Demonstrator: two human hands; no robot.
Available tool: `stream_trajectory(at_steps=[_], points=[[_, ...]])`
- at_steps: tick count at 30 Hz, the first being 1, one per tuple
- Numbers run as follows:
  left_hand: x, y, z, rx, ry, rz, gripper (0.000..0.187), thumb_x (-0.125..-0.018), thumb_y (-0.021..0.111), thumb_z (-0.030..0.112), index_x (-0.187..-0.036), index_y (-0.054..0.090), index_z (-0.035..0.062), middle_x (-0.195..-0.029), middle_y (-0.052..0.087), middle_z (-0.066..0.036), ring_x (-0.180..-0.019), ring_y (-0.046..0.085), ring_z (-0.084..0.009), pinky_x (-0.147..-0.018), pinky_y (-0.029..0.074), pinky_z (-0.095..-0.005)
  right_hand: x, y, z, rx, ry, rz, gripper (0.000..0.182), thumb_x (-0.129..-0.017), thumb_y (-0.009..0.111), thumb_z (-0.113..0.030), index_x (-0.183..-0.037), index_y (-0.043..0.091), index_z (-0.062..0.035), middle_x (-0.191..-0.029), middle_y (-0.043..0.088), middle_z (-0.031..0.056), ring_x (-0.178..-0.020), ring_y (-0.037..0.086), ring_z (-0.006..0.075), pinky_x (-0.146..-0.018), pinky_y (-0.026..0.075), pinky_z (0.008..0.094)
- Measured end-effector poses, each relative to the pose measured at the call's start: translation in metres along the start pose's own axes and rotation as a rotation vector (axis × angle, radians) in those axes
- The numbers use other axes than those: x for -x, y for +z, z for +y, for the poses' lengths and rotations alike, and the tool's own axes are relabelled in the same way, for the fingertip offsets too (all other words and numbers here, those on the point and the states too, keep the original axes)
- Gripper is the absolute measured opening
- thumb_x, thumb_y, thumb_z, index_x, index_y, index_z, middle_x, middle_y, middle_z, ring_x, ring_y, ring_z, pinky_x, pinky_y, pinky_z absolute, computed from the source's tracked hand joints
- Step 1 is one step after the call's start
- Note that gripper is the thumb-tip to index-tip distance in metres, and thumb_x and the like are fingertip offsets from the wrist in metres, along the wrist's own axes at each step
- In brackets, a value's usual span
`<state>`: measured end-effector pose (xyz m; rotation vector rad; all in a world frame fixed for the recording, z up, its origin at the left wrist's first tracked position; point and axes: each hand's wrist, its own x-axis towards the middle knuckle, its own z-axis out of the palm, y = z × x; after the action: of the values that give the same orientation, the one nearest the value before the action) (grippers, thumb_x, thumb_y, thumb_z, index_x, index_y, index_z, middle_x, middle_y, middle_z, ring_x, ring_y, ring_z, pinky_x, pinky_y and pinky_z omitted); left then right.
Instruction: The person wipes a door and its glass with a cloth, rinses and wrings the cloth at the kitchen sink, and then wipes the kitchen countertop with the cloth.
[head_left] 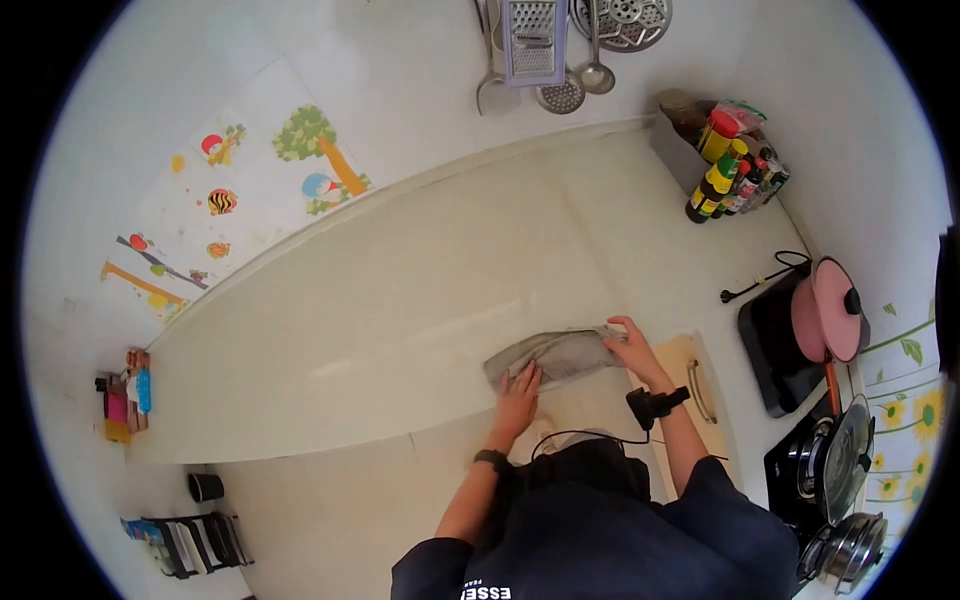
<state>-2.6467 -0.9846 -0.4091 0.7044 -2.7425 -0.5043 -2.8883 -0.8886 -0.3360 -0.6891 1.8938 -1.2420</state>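
Note:
A grey cloth [562,353] lies folded on the pale countertop [400,320] in front of me. My left hand [519,394] presses flat on the cloth's near left end, fingers spread. My right hand [634,347] pinches the cloth's right end between thumb and fingers. A dark band sits on my left wrist and a black device is strapped to my right wrist.
A wooden cutting board [700,390] lies under my right forearm. To the right stand a black hob with a pink lidded pot [832,310] and a gas stove with steel pots [840,470]. Sauce bottles [725,165] crowd the far corner. Utensils [560,50] hang on the wall.

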Motion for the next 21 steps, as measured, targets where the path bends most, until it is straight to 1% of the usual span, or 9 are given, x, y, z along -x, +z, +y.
stream_trajectory(at_steps=[2,3,6,9,11,13,16,17,21], points=[[0.009,-0.007,-0.017,-0.057,0.108,-0.009,0.044,-0.076,0.053,0.01,-0.119,0.046,0.0085,-0.127,0.043,-0.007,-0.113,0.044,-0.0191,-0.101,0.025,-0.0452,-0.008,-0.003,0.008,0.068,-0.074,-0.024,0.033,-0.074,0.061,-0.013,-0.104,0.05,-0.004,-0.09,0.059,0.0158,-0.075,0.058,0.0215,-0.065,0.045,0.0305],[0.009,-0.017,-0.016,-0.035,0.094,0.077,0.032,-0.072,0.052,0.003,-0.104,0.053,0.007,-0.119,0.049,-0.006,-0.108,0.048,-0.0179,-0.099,0.031,-0.0431,-0.012,-0.004,0.01,0.102,-0.114,-0.034,0.034,-0.074,0.062,-0.013,-0.104,0.05,-0.0041,-0.091,0.059,0.0162,-0.077,0.058,0.0224,-0.065,0.045,0.0306],[0.014,-0.026,-0.022,0.016,0.043,0.024,0.027,-0.075,0.052,0.007,-0.102,0.053,0.007,-0.12,0.048,-0.008,-0.11,0.046,-0.0212,-0.098,0.031,-0.044,-0.021,-0.006,0.016,0.26,0.061,0.025,0.036,-0.072,0.059,-0.008,-0.107,0.049,-0.0036,-0.101,0.055,0.018,-0.092,0.054,0.0285,-0.075,0.043,0.0357],[0.011,-0.035,-0.007,0.128,-0.028,0.066,0.029,-0.077,0.053,0.013,-0.105,0.053,0.0068,-0.123,0.046,-0.01,-0.114,0.042,-0.0255,-0.097,0.03,-0.0448,-0.012,-0.001,0.041,0.736,-0.362,0.332,0.037,-0.07,0.054,-0.003,-0.107,0.049,-0.0016,-0.111,0.051,0.0193,-0.106,0.045,0.0338,-0.088,0.036,0.0422],[0.0,-0.027,0.003,0.139,-0.004,0.069,0.035,-0.078,0.053,0.018,-0.11,0.05,0.0068,-0.125,0.044,-0.011,-0.118,0.038,-0.0272,-0.098,0.029,-0.0451,-0.001,0.017,0.058,0.743,-0.471,0.345,0.039,-0.069,0.051,0.0,-0.108,0.049,0.0003,-0.117,0.046,0.0198,-0.112,0.04,0.0364,-0.097,0.028,0.0455],[-0.014,-0.012,0.013,0.114,-0.015,0.077,0.041,-0.079,0.053,0.021,-0.117,0.047,0.0074,-0.127,0.042,-0.011,-0.121,0.035,-0.0274,-0.098,0.027,-0.0447,0.012,0.033,0.064,0.734,-0.553,0.223,0.047,-0.074,0.053,-0.003,-0.12,0.043,-0.003,-0.124,0.043,0.0184,-0.118,0.037,0.035,-0.101,0.024,0.0476],[-0.028,0.013,0.005,0.041,-0.066,0.075,0.047,-0.081,0.052,0.024,-0.125,0.042,0.0094,-0.131,0.038,-0.011,-0.125,0.03,-0.026,-0.101,0.025,-0.0424,0.029,0.053,0.041,0.743,-0.619,-0.056,0.047,-0.075,0.053,-0.004,-0.12,0.042,-0.0021,-0.125,0.042,0.0177,-0.121,0.034,0.0345,-0.101,0.024,0.0456],[-0.03,0.016,0.0,0.045,-0.064,0.071,0.048,-0.082,0.05,0.025,-0.126,0.041,0.0102,-0.133,0.036,-0.01,-0.126,0.029,-0.0257,-0.102,0.024,-0.0413,0.021,0.054,0.047,0.698,-0.511,-0.076,0.05,-0.076,0.056,-0.009,-0.122,0.04,-0.0004,-0.128,0.041,0.0169,-0.122,0.033,0.0334,-0.102,0.024,0.0431],[-0.021,0.011,-0.009,0.049,-0.101,0.066,0.05,-0.084,0.049,0.027,-0.13,0.038,0.012,-0.137,0.031,-0.008,-0.128,0.026,-0.024,-0.104,0.021,-0.0398,0.002,0.052,0.053,0.732,-0.507,-0.011,0.059,-0.079,0.059,-0.019,-0.129,0.033,-0.0012,-0.135,0.033,0.0151,-0.125,0.031,0.031,-0.102,0.023,0.0419]])
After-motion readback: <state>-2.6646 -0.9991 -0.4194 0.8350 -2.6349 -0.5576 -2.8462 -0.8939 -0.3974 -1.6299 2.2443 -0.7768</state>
